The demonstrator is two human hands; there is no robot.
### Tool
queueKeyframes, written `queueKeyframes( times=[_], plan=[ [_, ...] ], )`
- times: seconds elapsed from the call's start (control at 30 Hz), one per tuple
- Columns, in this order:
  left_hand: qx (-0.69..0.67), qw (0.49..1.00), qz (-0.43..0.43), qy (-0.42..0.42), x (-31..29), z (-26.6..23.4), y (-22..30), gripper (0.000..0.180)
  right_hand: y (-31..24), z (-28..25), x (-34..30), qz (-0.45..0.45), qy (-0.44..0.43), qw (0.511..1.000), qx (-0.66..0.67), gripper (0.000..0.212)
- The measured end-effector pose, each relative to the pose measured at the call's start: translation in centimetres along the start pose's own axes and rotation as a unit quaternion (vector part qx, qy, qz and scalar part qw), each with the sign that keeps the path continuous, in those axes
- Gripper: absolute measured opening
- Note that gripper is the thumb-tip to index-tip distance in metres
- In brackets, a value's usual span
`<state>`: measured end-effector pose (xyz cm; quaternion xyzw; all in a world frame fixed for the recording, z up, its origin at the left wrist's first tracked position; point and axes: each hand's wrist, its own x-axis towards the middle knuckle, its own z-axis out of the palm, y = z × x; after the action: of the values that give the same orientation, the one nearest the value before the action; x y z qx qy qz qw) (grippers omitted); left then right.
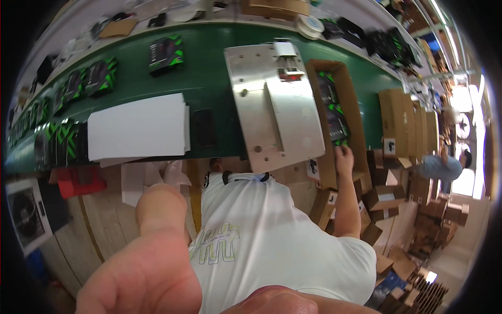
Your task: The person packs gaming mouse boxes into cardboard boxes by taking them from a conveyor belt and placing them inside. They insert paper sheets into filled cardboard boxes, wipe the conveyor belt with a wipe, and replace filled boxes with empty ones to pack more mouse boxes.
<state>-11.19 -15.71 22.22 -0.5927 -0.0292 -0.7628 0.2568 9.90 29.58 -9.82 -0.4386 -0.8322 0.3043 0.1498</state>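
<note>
My left hand (141, 275) is raised close to the camera at the lower left. Its palm side shows, but the fingers run off the lower edge. On the right, my right hand (343, 158) reaches into a long open brown carton (356, 120). Its fingers are closed at the near end of a small black-and-green box (337, 126), partly hiding that end. Another black-and-green box (328, 88) lies behind it in the same carton. Just left of the carton, a silver metal plate fixture (256, 110) overhangs the front edge of the green table (209, 42).
White paper sheets (138, 125) lie beside a dark phone (204, 127). Several black-and-green boxes stand along the table's left, and one box (166, 54) sits apart at the back. Closed cartons (396, 118) stand at right. A person (442, 166) is farther off.
</note>
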Motion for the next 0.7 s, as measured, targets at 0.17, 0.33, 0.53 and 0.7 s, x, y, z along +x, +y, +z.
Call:
queueKeyframes(
  times=[0.17,0.33,0.53,0.7],
  plan=[
    [0.321,0.938,0.086,-0.099,-0.1,-2.7,5.0,0.049,-12.3,1.2,-2.1,-0.073,0.165,0.942,0.283,0.028],
    [0.733,0.654,-0.157,-0.103,-6.7,-9.6,7.8,0.016,-22.3,4.3,-5.7,-0.353,0.065,0.914,0.19,0.024],
    [0.688,0.145,-0.689,-0.176,-26.9,-18.8,9.8,0.085,-25.4,5.0,-6.5,-0.366,-0.026,0.93,0.025,0.016],
    [0.647,0.148,-0.707,-0.243,-29.8,-19.7,13.8,0.094,-25.2,5.9,-6.2,-0.364,-0.02,0.93,0.05,0.016]
  ],
)
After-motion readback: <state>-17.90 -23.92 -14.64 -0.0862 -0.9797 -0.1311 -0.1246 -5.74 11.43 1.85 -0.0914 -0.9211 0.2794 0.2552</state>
